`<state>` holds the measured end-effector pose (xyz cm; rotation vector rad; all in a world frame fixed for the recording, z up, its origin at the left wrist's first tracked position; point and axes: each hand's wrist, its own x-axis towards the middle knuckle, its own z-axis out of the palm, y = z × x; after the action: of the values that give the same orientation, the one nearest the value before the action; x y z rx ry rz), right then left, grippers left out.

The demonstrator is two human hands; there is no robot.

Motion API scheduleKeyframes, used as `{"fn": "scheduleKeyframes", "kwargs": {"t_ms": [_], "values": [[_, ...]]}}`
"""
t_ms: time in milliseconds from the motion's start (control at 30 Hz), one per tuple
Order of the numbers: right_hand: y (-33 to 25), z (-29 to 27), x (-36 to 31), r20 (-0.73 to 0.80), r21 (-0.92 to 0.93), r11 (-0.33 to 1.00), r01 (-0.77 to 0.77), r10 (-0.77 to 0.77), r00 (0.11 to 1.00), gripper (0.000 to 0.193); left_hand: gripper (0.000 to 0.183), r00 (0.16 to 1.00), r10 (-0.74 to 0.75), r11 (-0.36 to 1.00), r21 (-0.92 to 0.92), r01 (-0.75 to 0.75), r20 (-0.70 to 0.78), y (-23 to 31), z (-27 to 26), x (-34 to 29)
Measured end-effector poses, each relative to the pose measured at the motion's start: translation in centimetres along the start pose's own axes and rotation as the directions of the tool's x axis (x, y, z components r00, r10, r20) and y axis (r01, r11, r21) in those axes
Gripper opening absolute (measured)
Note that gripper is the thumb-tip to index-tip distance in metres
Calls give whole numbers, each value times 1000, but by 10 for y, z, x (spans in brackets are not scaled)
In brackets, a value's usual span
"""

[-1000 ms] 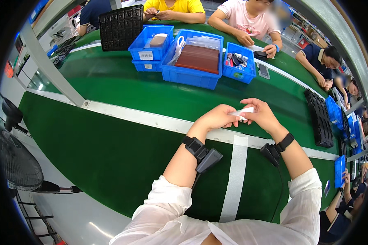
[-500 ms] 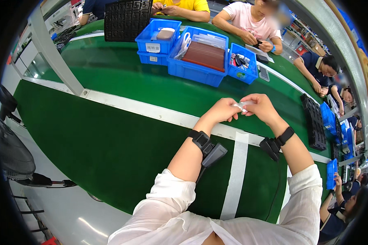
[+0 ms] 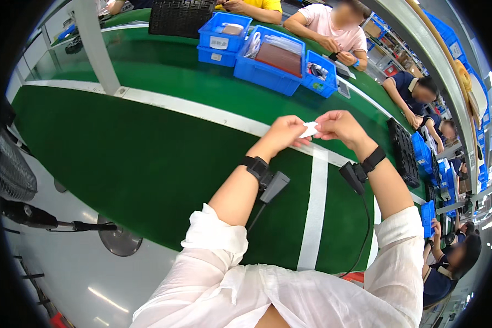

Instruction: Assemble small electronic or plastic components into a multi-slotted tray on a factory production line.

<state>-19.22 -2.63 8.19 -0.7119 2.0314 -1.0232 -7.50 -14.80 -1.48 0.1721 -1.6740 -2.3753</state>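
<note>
Your left hand (image 3: 286,132) and right hand (image 3: 341,127) are close together, fingertips of each pinching opposite ends of one small white piece (image 3: 309,130). It is held between them, over or just beyond the white rail (image 3: 202,112) that crosses the green table (image 3: 120,147); its exact height above the rail is hard to tell, and it is too small to identify. Your wrists wear black straps (image 3: 373,159) with dark devices, and both forearms reach in from the near side of the rail. A pale strip (image 3: 313,208) runs from the rail toward your body.

Beyond the rail, a large blue bin (image 3: 265,77) holds a brown stack (image 3: 279,59) and clear packets. Left of it, also past the rail, sit two stacked blue bins (image 3: 218,41) and a black tray (image 3: 180,19). To its right are a smaller blue bin (image 3: 323,88) of mixed small items and a grey phone-like device (image 3: 343,89). Farthest from the rail, a person in a pink shirt (image 3: 341,35) handles something dark. On the rail's near side, past the table's left edge, stands a fan (image 3: 16,172).
</note>
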Motion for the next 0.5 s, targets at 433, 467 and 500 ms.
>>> {"fn": "scheduleKeyframes", "kwargs": {"t_ms": [433,467,500], "values": [[-124,68,37,68,-32,944,328,-325,943,22,23,895,28,856,-453,-251,-444,20,-121,-71],[-135,71,43,57,-81,941,330,-326,944,27,20,900,51,891,-388,-237,-434,19,-119,-67],[-152,71,46,56,-74,929,363,-359,932,27,17,900,67,935,-289,-208,-431,29,-112,-68]]}}
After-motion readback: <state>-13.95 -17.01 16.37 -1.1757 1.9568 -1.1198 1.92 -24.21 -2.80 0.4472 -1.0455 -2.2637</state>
